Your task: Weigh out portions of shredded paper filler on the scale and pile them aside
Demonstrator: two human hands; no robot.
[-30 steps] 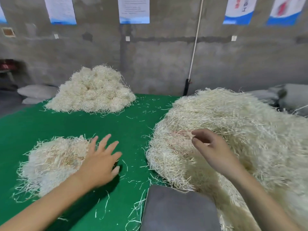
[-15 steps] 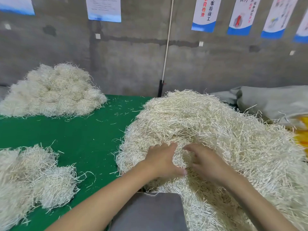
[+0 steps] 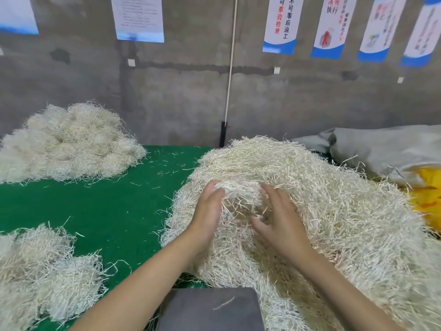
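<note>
Left grip (image 3: 210, 211) curled round the left side of a clump of shredded paper (image 3: 238, 197); right grip (image 3: 281, 220) pressed against its right side, fingers fairly straight, thumb spread. Sits between both, on the near-left slope of the big heap (image 3: 334, 187). Grey scale (image 3: 210, 309) near, on the green surface (image 3: 107, 206).

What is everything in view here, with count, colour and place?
Heap of shredded paper filler: one, cream, table's right half.
Smaller shredded paper piles: two, cream, far and near left.
Loose clump of filler: one, cream, between the hands.
Table cover: one, green, beneath piles.
Flat scale platform: one, grey, bottom centre.
Cloth sacks: apparently two, grey, far right.
Crumpled bag: one, yellow, right edge.
Wall posters: six, white and blue.
Left hand: gripping the clump.
Right hand: spread against the clump.
</note>
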